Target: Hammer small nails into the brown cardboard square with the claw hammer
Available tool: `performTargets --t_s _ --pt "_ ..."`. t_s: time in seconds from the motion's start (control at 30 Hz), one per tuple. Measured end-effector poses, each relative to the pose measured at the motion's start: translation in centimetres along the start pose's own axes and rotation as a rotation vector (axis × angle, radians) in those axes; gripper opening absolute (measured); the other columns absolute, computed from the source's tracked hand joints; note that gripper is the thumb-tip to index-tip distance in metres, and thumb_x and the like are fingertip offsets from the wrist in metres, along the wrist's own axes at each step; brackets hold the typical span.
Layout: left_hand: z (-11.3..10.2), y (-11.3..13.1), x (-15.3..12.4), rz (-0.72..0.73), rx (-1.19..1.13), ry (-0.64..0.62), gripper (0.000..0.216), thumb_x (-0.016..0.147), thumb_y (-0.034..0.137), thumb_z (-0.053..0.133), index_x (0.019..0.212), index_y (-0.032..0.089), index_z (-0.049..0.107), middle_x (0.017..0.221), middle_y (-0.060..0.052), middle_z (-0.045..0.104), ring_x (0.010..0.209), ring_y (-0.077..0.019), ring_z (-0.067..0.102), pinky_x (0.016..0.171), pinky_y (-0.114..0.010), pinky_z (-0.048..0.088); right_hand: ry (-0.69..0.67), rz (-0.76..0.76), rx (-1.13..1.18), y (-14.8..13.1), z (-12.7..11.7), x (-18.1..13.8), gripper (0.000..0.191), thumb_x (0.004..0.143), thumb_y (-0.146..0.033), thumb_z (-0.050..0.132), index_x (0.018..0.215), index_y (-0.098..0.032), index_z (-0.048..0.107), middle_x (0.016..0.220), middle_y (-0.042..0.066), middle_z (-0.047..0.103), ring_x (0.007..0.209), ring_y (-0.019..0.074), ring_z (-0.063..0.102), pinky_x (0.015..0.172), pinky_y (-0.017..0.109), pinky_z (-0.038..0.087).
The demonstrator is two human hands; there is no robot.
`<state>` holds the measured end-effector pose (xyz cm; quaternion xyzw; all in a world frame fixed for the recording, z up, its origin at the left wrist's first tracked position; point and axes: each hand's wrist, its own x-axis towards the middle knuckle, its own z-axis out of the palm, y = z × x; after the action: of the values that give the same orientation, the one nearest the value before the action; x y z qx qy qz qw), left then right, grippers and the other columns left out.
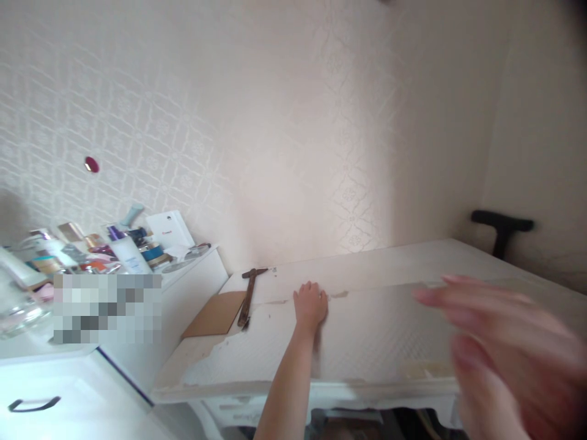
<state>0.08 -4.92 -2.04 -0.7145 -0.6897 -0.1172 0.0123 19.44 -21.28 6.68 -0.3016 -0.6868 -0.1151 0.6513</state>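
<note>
My left hand (310, 304) rests on the worn white table top (367, 324), palm down with the fingers laid out on the surface. My right hand (509, 348) is raised over the right side of the table, close to the camera. It is smeared by motion, but its fingers stretch out apart from the thumb, and nothing shows in it. A hammer (249, 297) with a dark wooden handle lies left of my left hand. Partly under its handle is a flat brown board (215, 313).
On the left, a white cabinet (50, 391) carries several bottles and jars, including a purple-capped bottle (129, 250), and a white box (169, 229). A blurred patch covers part of its top. A black T-shaped handle (502, 223) stands at the far right by the patterned wall (284, 134).
</note>
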Motion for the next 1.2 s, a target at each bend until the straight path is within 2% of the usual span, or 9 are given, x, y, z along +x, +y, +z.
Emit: performTargets --t_s 0.03,0.1,0.17,0.23,0.3,0.37,0.47,1.2 --pt "0.0 0.0 0.0 -0.003 0.0 0.0 0.045 0.094 0.034 0.028 0.127 0.015 0.052 0.141 -0.013 0.047 0.132 -0.0268 0.039 0.109 -0.049 0.027 0.058 -0.002 -0.057 1.1 1.0 0.6 0.038 0.086 -0.023 0.05 0.122 -0.034 0.055 0.109 0.005 0.067 0.102 0.0247 0.061 0.087 0.044 0.049" --pt "-0.1 0.1 0.0 -0.011 -0.003 -0.005 0.046 0.094 0.034 0.028 0.129 0.015 0.051 0.142 -0.013 0.045 0.133 -0.0269 0.038 0.109 -0.049 0.026 -0.101 0.098 -0.193 4.7 3.8 0.9 0.036 0.089 -0.024 0.041 0.121 -0.026 0.058 0.11 0.008 0.067 0.104 0.0242 0.06 0.09 0.043 0.047" --pt "-0.1 0.1 0.1 -0.017 -0.005 -0.012 0.048 0.094 0.034 0.027 0.131 0.014 0.05 0.143 -0.014 0.044 0.134 -0.0269 0.036 0.11 -0.049 0.026 -0.377 0.28 -0.378 9.3 6.6 -0.2 0.042 0.091 -0.029 0.035 0.125 -0.017 0.056 0.127 0.015 0.058 0.119 0.0272 0.052 0.1 0.046 0.04" --pt "0.0 0.0 0.2 -0.022 -0.007 -0.017 0.048 0.094 0.034 0.027 0.132 0.014 0.049 0.144 -0.013 0.043 0.134 -0.0266 0.036 0.11 -0.049 0.025 -0.678 0.475 -0.566 13.4 8.7 -2.3 0.051 0.091 -0.033 0.034 0.135 -0.014 0.048 0.146 0.016 0.039 0.133 0.0304 0.036 0.108 0.051 0.028" --pt "0.2 -0.1 0.3 -0.027 -0.013 -0.025 0.048 0.094 0.035 0.027 0.132 0.015 0.049 0.145 -0.013 0.042 0.135 -0.0266 0.035 0.111 -0.049 0.025 -0.937 0.625 -0.65 16.2 9.8 -4.5 0.055 0.092 -0.039 0.031 0.14 -0.014 0.043 0.148 0.015 0.037 0.137 0.0319 0.03 0.109 0.055 0.023" --pt "0.2 -0.1 0.3 -0.028 -0.019 -0.03 0.048 0.094 0.035 0.027 0.132 0.015 0.048 0.145 -0.012 0.042 0.135 -0.0269 0.035 0.111 -0.049 0.024 -0.976 0.646 -0.666 17.4 10.0 -6.1 0.056 0.093 -0.041 0.029 0.14 -0.015 0.044 0.148 0.015 0.037 0.137 0.0325 0.029 0.109 0.057 0.021" --pt "0.1 -0.1 0.2 -0.023 -0.02 -0.026 0.049 0.094 0.035 0.026 0.133 0.015 0.048 0.146 -0.012 0.041 0.136 -0.0273 0.034 0.111 -0.049 0.024 -0.991 0.619 -0.685 17.6 9.8 -6.8 0.056 0.094 -0.043 0.026 0.14 -0.017 0.043 0.15 0.014 0.034 0.138 0.0315 0.027 0.109 0.056 0.02" --pt "0.6 -0.2 0.4 -0.023 -0.018 -0.02 0.046 0.095 0.035 0.026 0.131 0.019 0.049 0.146 -0.01 0.041 0.136 -0.0256 0.034 0.112 -0.048 0.023 -1.016 0.611 -0.71 16.9 9.7 -6.1 0.055 0.094 -0.041 0.026 0.139 -0.016 0.045 0.149 0.014 0.036 0.137 0.0306 0.029 0.108 0.053 0.021"
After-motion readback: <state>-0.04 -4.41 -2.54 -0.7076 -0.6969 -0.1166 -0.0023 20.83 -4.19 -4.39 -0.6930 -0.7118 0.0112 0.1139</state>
